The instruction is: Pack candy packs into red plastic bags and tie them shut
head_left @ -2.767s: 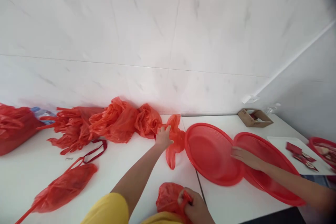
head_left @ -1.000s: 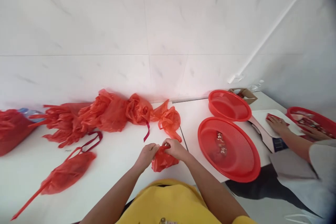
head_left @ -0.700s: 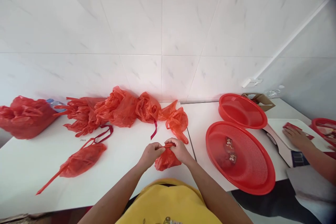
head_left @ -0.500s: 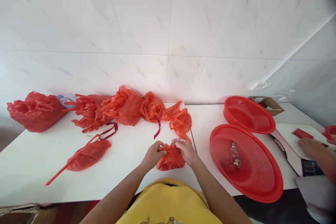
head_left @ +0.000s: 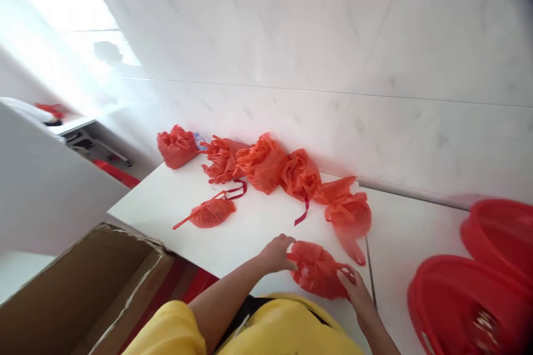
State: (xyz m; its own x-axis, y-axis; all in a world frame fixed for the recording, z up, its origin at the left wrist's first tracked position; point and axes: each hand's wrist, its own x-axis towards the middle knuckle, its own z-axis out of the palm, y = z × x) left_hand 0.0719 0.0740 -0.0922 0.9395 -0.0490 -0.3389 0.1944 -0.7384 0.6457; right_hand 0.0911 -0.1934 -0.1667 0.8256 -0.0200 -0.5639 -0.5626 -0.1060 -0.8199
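A small filled red plastic bag (head_left: pixel 315 273) lies on the white table (head_left: pixel 250 233) right in front of me. My left hand (head_left: pixel 277 253) grips its left side with curled fingers. My right hand (head_left: pixel 353 288) pinches a handle at the bag's right end. Both hands rest low on the table near its front edge.
Several red plastic bags (head_left: pixel 266 163) line the wall, one more (head_left: pixel 212 213) lies mid-table. Two red mesh baskets (head_left: pixel 470 305) sit at the right, the nearer with small packets inside. An open cardboard box (head_left: pixel 79 288) stands on the floor at the left.
My view has swung left, bringing the cardboard box into sight and the other person out of it. My hands have spread apart along the small bag, right hand pulling its handle rightward.
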